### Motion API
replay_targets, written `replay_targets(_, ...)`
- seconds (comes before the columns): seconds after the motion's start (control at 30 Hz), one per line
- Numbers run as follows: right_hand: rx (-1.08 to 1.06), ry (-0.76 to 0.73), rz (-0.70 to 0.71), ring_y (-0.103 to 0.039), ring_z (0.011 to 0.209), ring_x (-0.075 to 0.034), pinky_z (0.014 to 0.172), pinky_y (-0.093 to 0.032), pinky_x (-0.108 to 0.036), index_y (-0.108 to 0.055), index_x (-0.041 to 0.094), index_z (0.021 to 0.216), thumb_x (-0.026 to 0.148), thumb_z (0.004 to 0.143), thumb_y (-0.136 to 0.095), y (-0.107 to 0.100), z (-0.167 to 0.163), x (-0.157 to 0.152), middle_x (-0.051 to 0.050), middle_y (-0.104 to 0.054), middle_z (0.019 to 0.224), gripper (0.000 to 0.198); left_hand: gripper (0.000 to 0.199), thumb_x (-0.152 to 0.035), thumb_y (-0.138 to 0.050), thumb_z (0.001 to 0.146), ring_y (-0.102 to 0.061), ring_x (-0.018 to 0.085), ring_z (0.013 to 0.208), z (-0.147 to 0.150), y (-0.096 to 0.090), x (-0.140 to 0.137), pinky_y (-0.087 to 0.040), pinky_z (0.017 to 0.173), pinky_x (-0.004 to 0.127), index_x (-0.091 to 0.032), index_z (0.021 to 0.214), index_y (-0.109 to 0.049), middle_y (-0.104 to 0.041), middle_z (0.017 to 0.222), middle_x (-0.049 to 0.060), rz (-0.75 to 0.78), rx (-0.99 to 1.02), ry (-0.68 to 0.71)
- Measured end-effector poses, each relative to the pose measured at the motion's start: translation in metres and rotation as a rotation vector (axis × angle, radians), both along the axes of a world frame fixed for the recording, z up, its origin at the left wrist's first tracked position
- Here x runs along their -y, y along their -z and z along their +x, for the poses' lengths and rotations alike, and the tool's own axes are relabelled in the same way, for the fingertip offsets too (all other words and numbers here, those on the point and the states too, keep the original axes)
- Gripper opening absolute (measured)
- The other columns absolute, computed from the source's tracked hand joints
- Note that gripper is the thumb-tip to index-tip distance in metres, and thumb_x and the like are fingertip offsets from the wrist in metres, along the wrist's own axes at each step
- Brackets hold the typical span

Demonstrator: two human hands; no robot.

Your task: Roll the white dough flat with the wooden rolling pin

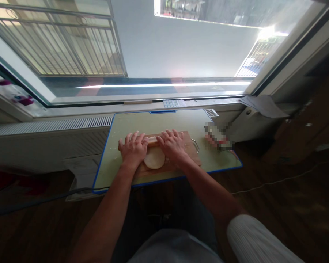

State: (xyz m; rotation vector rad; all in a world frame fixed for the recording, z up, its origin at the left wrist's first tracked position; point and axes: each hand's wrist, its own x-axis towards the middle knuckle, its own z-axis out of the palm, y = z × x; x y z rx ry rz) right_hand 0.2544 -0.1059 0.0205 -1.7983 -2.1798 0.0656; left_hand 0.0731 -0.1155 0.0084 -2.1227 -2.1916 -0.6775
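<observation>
A pale, flat round of dough (pixel 154 159) lies on a wooden cutting board (pixel 186 148). Across the dough's far edge runs a wooden rolling pin (pixel 152 141), its middle showing between my hands. Over the pin's left part lies my left hand (pixel 133 147), fingers bent forward around it. My right hand (pixel 172 145) covers the right part the same way. Both palms and the pin's ends are hidden. The board has a metal handle (pixel 195 145) on its right side.
Beneath the board is a yellow-green table top with a blue rim (pixel 181 117). A blurred-out package (pixel 218 137) lies at its right. Beyond stand a radiator (pixel 95 121) and a window sill (pixel 219 102). A bottle with purple parts (pixel 16 93) is far left; papers (pixel 263 105) lie right.
</observation>
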Motion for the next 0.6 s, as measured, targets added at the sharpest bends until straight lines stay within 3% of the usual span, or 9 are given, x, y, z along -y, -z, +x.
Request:
replay_targets(0.33,0.037,-0.031,0.023,-0.049,0.147,-0.033,0.125,-0.034,-0.058,-0.07,0.028,0.136,0.06,0.115,-0.038,0.001,0.005,-0.012,-0.007,-0.068,0.15,0.05,0.053,-0.047,-0.037,0.109,-0.05,0.035,0.151,-0.005,0.004,-0.013,-0.026,0.128,0.067,-0.026,0.14,-0.075,-0.063,0.16,0.013,-0.006,-0.019,0.031)
replay_targets(0.6,0.027,-0.035,-0.017,-0.045,0.152,-0.038,0.126,-0.031,-0.067,-0.068,0.027,0.143,0.063,0.114,-0.037,0.003,0.005,-0.027,-0.008,-0.064,0.157,0.056,0.053,-0.048,-0.038,0.108,-0.052,0.034,0.15,-0.007,0.001,-0.023,-0.031,0.126,0.061,-0.028,0.139,-0.075,-0.064,0.158,0.011,-0.053,-0.043,0.034)
